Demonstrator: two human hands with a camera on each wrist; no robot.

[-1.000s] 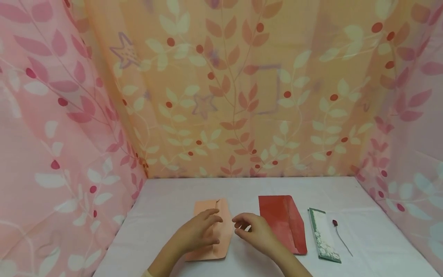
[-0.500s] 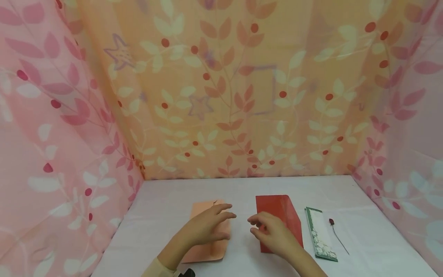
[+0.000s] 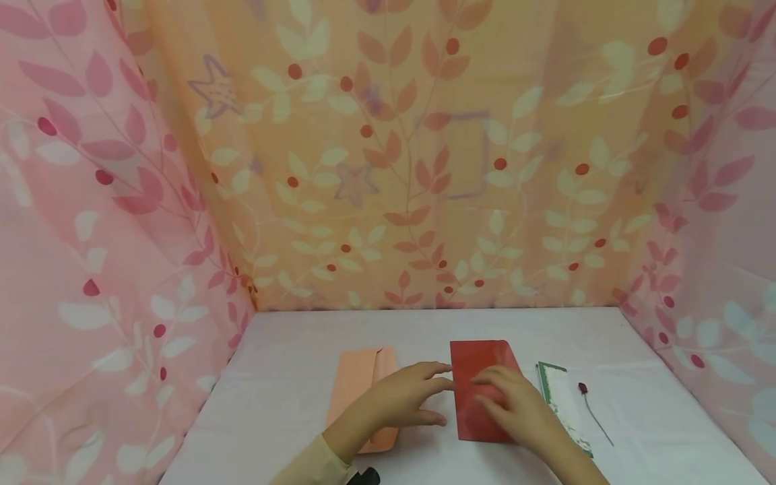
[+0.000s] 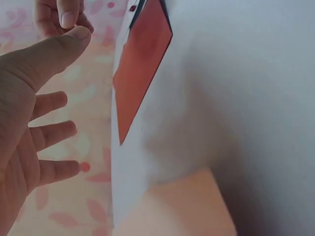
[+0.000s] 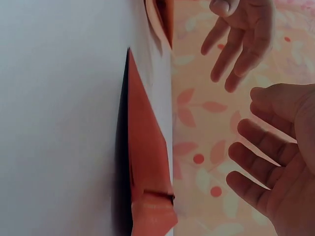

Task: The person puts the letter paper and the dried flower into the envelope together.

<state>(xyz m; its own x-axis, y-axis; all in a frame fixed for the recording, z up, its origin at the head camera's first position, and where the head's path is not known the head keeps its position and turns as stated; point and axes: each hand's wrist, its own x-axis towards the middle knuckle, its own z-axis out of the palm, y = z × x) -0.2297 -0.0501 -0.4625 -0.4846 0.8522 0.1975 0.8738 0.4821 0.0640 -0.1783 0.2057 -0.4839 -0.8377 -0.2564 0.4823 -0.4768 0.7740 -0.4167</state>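
A peach envelope [image 3: 353, 376] lies on the white table with its flap side to the right. Over its right part and the gap beside it hovers my left hand [image 3: 407, 396], fingers spread and straight, holding nothing. Its fingertips come near the left edge of a red envelope [image 3: 469, 421]. Above that red envelope, my right hand [image 3: 520, 405] hangs with loosely bent fingers and nothing in them. Both wrist views show the hands apart from the envelopes below. My right forearm and hand hide the red envelope's lower right part.
Right of the red envelope lies a white card with a green leafy border [image 3: 553, 382], partly covered by my right hand. Beside it is a small dark red rose on a thin stem [image 3: 583, 389]. Patterned curtains [image 3: 412, 155] enclose the table [image 3: 291, 330] at the back and sides.
Both hands have moved right: the left from the peach envelope toward the red one, the right from the gap to above the red envelope. The envelopes, card and rose have stayed put.
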